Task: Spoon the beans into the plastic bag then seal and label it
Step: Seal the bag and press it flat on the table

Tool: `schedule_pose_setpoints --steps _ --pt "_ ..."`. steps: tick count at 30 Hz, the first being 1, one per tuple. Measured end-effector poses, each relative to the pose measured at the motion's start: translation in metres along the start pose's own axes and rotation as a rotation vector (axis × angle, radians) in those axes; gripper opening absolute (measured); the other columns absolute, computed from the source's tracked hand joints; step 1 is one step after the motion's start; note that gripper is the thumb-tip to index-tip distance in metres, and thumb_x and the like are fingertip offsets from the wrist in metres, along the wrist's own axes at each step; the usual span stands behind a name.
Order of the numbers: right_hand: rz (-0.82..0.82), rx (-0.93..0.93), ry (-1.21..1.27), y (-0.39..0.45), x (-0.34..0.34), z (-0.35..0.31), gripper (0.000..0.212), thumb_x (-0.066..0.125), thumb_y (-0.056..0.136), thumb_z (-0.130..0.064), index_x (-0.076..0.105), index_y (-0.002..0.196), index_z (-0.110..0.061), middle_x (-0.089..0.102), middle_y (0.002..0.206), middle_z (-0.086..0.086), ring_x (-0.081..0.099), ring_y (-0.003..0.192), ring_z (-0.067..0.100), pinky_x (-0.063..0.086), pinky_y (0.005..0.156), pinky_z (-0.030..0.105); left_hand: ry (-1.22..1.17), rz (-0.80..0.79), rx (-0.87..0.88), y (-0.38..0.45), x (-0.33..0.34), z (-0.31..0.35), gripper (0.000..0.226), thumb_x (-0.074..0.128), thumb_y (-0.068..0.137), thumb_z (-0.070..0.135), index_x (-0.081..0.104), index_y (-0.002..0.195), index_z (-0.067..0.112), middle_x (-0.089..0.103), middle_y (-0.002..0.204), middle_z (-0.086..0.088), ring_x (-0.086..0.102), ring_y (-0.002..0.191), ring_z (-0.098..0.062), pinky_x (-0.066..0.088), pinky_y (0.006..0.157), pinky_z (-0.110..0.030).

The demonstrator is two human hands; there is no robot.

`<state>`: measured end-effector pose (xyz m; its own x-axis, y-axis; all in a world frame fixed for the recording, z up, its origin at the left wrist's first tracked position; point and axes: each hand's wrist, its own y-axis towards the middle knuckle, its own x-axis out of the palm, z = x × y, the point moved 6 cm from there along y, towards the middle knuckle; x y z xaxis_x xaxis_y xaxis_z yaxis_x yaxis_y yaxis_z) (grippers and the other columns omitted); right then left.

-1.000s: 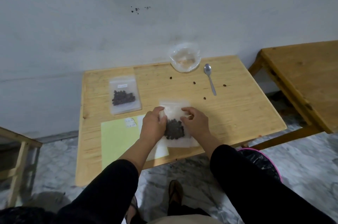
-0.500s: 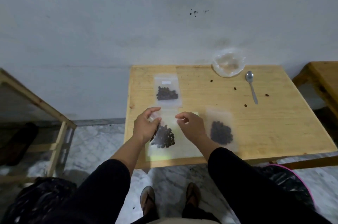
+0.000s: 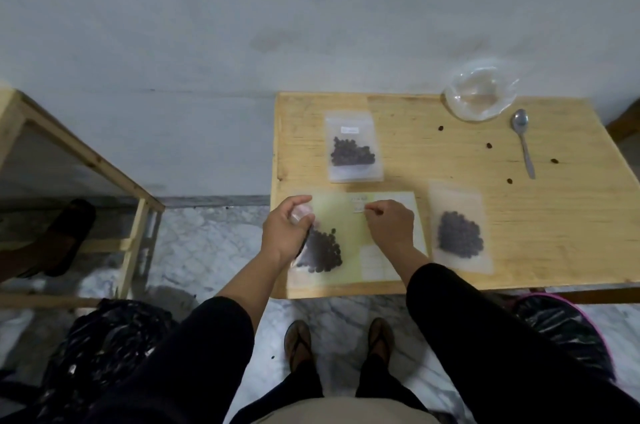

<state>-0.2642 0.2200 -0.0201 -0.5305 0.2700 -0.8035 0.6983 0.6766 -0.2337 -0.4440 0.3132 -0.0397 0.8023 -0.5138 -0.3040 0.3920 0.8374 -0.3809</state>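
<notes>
A clear plastic bag of dark beans (image 3: 320,252) lies on a pale green label sheet (image 3: 346,233) at the table's front left. My left hand (image 3: 287,233) grips the top of that bag. My right hand (image 3: 389,224) pinches at a small white label (image 3: 360,207) near the sheet's upper edge. A second filled bag (image 3: 459,233) lies flat to the right of the sheet. A third bag (image 3: 353,151), with a white label stuck on it, lies further back. The spoon (image 3: 523,143) and the clear bowl (image 3: 479,94) sit at the back right.
Several loose beans (image 3: 489,145) are scattered on the wooden table (image 3: 536,215) near the spoon. A wooden frame (image 3: 86,160) stands to the left. Black bin bags sit on the floor at lower left (image 3: 110,337) and lower right (image 3: 561,326). A grey wall runs behind.
The view swung left. My left hand carried one bean bag onto the green sheet while another bag stayed at the right. My right hand moved up to the labels.
</notes>
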Motion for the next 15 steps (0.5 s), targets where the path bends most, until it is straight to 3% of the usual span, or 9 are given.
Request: schedule_pose_setpoints --steps 3,8,11,15 --pt "0.026 0.042 0.051 -0.002 -0.004 -0.003 0.019 0.057 0.087 -0.015 0.073 0.096 -0.010 0.072 0.100 0.004 0.064 0.097 0.017 0.033 0.074 0.013 -0.025 -0.011 0.004 0.002 0.001 0.002 0.034 0.063 0.086 0.016 0.060 0.091 0.050 0.068 0.103 -0.017 0.057 0.102 -0.046 0.051 0.084 -0.044" --pt "0.142 0.041 0.199 -0.008 -0.025 -0.022 0.014 0.064 0.083 -0.018 0.073 0.091 -0.010 0.072 0.090 0.003 0.063 0.083 0.013 0.041 0.075 0.016 -0.059 -0.001 0.042 0.006 -0.003 0.017 0.030 0.062 0.086 0.014 0.061 0.101 0.040 0.065 0.109 0.001 0.059 0.106 -0.030 0.048 0.082 -0.029" --pt "0.215 -0.047 0.267 -0.013 -0.037 -0.046 0.009 0.068 0.080 -0.015 0.074 0.085 -0.010 0.072 0.082 0.001 0.059 0.072 0.007 0.038 0.064 0.003 -0.052 0.002 0.108 0.005 -0.005 0.033 0.028 0.062 0.086 0.012 0.062 0.108 0.031 0.059 0.113 0.008 0.051 0.115 -0.015 0.040 0.088 -0.022" --pt "0.261 -0.082 0.395 -0.020 -0.045 -0.068 0.006 0.069 0.077 -0.011 0.074 0.080 -0.009 0.068 0.071 0.000 0.054 0.059 0.000 0.037 0.057 -0.003 -0.058 0.007 0.159 0.003 -0.006 0.054 0.028 0.063 0.086 0.013 0.062 0.109 0.029 0.061 0.115 0.007 0.052 0.114 -0.014 0.040 0.090 -0.023"
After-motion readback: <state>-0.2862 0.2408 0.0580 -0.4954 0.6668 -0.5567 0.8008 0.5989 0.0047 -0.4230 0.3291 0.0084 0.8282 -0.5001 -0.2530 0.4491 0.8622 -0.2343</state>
